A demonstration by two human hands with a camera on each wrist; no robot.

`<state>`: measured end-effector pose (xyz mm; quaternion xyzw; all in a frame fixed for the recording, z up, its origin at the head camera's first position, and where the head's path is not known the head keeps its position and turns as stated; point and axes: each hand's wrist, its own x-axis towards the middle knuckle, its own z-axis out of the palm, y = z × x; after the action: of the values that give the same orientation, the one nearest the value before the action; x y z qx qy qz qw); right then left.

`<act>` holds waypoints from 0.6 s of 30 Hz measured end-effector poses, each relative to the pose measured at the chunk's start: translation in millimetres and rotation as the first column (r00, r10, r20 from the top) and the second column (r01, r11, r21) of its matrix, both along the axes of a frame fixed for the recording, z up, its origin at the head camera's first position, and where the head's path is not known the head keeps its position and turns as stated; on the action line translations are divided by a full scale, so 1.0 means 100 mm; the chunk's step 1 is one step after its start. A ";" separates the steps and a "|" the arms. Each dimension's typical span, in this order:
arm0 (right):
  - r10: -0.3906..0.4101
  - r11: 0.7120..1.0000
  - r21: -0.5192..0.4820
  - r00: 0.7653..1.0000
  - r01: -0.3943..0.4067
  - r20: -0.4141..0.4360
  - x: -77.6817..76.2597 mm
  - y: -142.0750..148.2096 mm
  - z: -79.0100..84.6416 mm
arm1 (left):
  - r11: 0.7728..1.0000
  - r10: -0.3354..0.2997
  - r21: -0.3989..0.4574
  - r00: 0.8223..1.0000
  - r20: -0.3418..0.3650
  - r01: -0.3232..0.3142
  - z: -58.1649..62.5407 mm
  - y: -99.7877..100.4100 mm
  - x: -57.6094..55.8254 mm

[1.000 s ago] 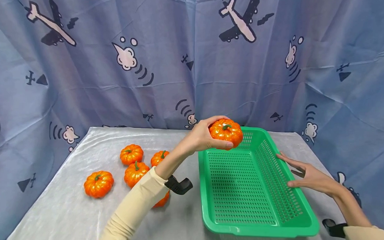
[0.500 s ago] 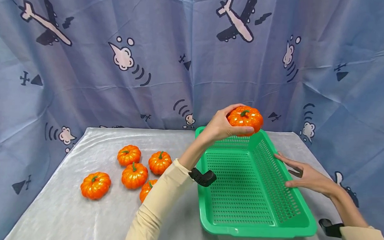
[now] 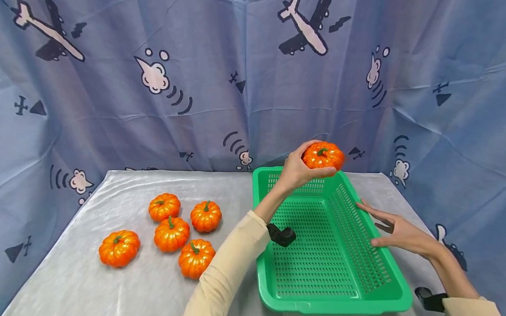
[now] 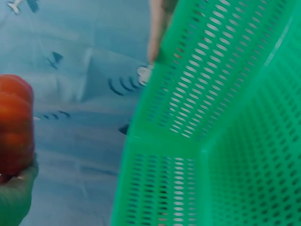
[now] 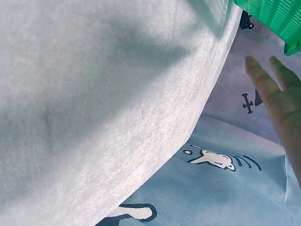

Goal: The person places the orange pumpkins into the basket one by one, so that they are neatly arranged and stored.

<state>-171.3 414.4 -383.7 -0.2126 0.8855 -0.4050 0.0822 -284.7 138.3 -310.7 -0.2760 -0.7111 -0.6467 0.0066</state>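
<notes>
My left hand (image 3: 297, 170) grips a small shiny orange pumpkin (image 3: 325, 156) with a green stem, thumb along its near side. They are above the far end of a green plastic basket (image 3: 265, 293) with slotted walls. In the left wrist view the pumpkin (image 4: 15, 125) is at the left edge, apart from the basket wall (image 4: 202, 70). My right hand (image 3: 401, 233) is at the basket's right rim, fingertips and thumb right at the edge, fingers extended. The right wrist view shows two of its straight fingers (image 5: 268, 84) near the basket's outer side.
Several more orange pumpkins (image 3: 171, 234) lie on the left half of the table, covered by a pale shiny cloth (image 3: 64, 281). One pumpkin (image 3: 119, 248) sits farther left than the others. A blue curtain (image 3: 198, 58) with airplane prints hangs behind the table.
My left hand has carried the pumpkin rightward and up from the basket's far left corner to over its far end. The right hand stays at the rim. The view has shifted slightly.
</notes>
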 end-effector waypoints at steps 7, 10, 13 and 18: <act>0.001 1.000 -0.014 1.000 -0.001 0.015 0.01 -0.02 0.02 | 1.000 -0.014 0.017 0.999 -0.041 0.015 -0.25 0.11 -0.14; 0.008 1.000 -0.017 1.000 -0.008 0.010 0.02 -0.03 0.02 | 0.998 -0.055 0.035 0.997 -0.059 0.057 -0.33 0.15 -0.20; 0.011 1.000 -0.017 1.000 -0.011 0.002 0.03 -0.04 0.02 | 0.998 -0.046 0.039 0.996 -0.072 0.049 -0.37 0.20 -0.26; -0.004 1.000 -0.006 1.000 0.004 -0.001 0.02 -0.04 0.02 | 0.999 -0.033 -0.028 0.997 -0.066 0.031 -0.43 0.25 -0.33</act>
<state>-169.6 410.7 -381.8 -0.2113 0.8847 -0.4077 0.0804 -317.4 163.3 -353.2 -0.3087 -0.7146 -0.6276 0.0161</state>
